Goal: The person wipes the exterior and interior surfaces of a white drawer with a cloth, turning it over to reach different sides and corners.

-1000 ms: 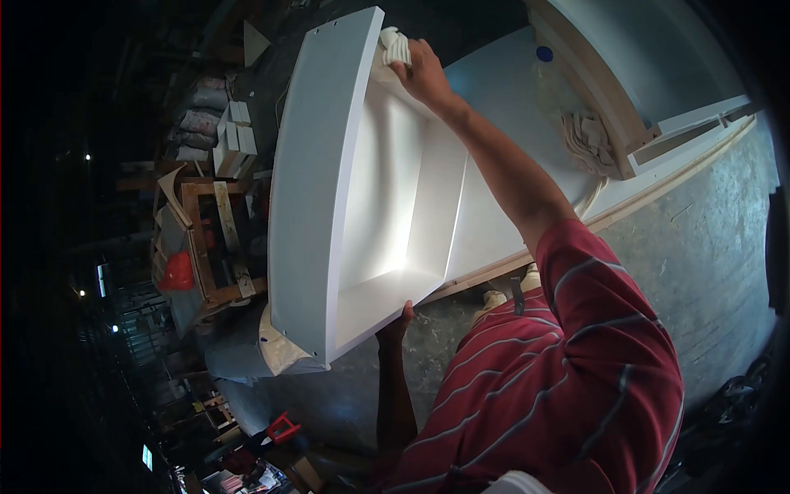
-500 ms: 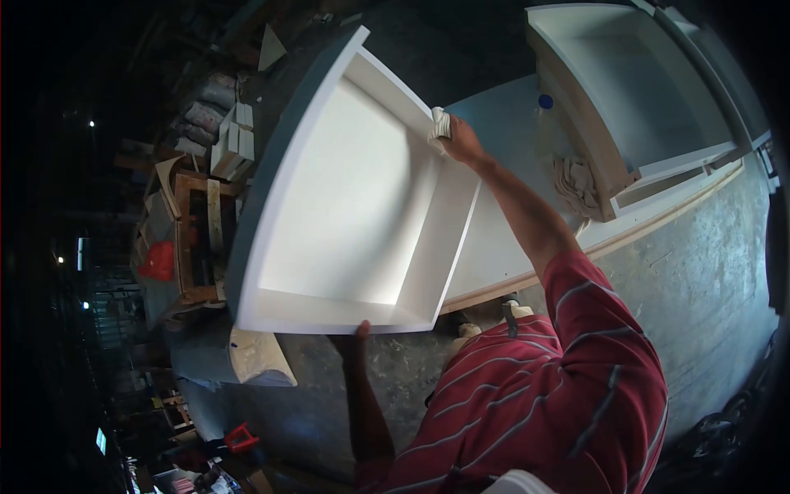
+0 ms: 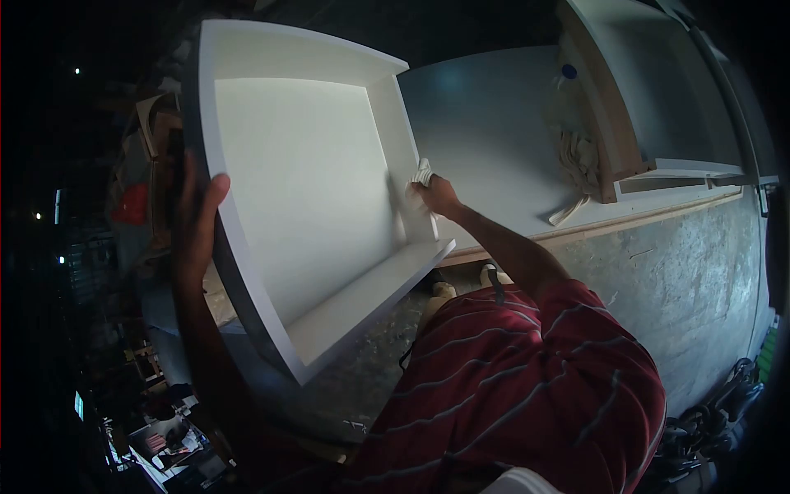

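Observation:
A white open drawer box (image 3: pixel 304 189) stands tilted in front of me, its hollow side facing me. My left hand (image 3: pixel 196 226) is at its long left board, thumb over the white edge and fingers along the darker outer face. My right hand (image 3: pixel 438 198) is closed around a crumpled white cloth (image 3: pixel 422 173), which rests against the edge of the box's right wall. The fingers of the right hand are slightly blurred. Beneath the box's right side lies a pale work panel (image 3: pixel 494 123).
Another white drawer box (image 3: pixel 675 99) sits at the right end of the panel. Beside it are a bunched cloth (image 3: pixel 578 160) and a clear bottle with a blue cap (image 3: pixel 569 72). A red bag (image 3: pixel 132 203) hangs at left; dark tangled items (image 3: pixel 716 420) lie lower right.
The drawer box has turned and shifted left. My left hand has moved from its bottom edge to its left board. My right hand has slid down along the right wall with the cloth.

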Demonstrator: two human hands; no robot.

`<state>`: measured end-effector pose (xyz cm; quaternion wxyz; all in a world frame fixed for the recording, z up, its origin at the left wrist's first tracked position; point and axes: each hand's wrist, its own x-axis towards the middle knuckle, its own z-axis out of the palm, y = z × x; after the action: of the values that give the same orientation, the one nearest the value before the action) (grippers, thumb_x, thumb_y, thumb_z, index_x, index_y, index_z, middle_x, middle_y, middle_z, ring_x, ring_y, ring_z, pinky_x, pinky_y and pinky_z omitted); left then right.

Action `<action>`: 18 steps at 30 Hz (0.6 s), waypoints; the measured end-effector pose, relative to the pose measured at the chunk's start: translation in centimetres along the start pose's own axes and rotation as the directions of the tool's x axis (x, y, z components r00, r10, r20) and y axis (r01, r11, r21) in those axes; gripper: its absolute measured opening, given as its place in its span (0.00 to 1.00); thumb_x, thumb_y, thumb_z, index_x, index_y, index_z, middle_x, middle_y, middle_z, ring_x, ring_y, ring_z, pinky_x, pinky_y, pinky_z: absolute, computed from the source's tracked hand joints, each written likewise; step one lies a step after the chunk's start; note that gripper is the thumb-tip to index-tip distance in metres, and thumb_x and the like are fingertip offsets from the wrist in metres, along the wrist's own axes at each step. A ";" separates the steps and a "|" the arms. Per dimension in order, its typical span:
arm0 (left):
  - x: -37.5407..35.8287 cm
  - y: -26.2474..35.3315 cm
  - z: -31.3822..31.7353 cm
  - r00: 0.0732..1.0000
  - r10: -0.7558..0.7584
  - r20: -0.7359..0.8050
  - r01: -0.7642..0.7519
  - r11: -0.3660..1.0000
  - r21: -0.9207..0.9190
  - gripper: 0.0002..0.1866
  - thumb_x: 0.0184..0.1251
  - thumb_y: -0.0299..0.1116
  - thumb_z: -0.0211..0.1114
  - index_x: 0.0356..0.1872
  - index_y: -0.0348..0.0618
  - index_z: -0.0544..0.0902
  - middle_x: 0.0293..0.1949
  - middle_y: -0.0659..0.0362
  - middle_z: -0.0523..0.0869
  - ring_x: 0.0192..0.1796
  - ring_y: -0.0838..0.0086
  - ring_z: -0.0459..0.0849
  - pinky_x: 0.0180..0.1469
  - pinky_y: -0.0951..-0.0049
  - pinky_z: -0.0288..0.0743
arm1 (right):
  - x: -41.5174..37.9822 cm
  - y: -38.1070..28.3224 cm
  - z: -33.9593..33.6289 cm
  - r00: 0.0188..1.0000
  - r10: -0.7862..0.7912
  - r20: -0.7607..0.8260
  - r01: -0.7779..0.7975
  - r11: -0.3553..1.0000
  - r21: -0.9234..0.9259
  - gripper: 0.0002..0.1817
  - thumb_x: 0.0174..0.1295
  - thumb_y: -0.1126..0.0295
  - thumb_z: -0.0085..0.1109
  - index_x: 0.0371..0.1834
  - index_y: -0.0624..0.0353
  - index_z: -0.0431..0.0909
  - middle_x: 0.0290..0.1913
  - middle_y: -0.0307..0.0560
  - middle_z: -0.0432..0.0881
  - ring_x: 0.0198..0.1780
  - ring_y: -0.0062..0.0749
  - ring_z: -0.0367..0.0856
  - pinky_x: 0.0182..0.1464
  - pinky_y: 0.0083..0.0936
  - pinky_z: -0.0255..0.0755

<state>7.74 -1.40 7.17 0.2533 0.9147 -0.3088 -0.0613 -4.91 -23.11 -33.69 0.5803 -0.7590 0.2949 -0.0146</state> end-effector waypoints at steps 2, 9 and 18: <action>2.3 1.1 0.2 0.997 -0.073 0.012 0.071 0.992 0.101 0.54 0.60 0.67 0.57 0.78 0.37 0.52 0.73 0.38 0.63 0.75 0.52 0.63 0.74 0.62 0.53 | -1.5 0.3 3.0 0.994 0.095 0.057 -0.100 0.991 0.093 0.26 0.66 0.51 0.58 0.48 0.68 0.79 0.44 0.62 0.86 0.48 0.55 0.85 0.51 0.42 0.77; 5.8 5.4 4.4 0.977 -0.209 0.052 0.172 0.904 0.392 0.60 0.47 0.79 0.53 0.78 0.49 0.57 0.69 0.37 0.70 0.72 0.46 0.68 0.71 0.56 0.57 | -3.1 1.6 7.3 0.968 0.238 0.085 -0.244 0.967 0.076 0.30 0.67 0.47 0.56 0.51 0.69 0.79 0.46 0.64 0.85 0.50 0.54 0.85 0.52 0.42 0.77; 9.1 4.2 5.3 0.989 -0.143 0.044 0.120 0.935 0.333 0.59 0.46 0.77 0.54 0.77 0.49 0.59 0.69 0.39 0.71 0.70 0.48 0.70 0.69 0.55 0.60 | -2.5 1.3 6.4 0.966 0.242 0.091 -0.239 0.970 -0.037 0.30 0.68 0.46 0.51 0.47 0.70 0.81 0.46 0.68 0.84 0.52 0.60 0.83 0.56 0.45 0.75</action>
<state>11.34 -11.94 5.13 0.0815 0.9602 -0.2612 -0.0565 -5.19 -16.59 -36.09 0.5812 -0.7250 0.3571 0.0956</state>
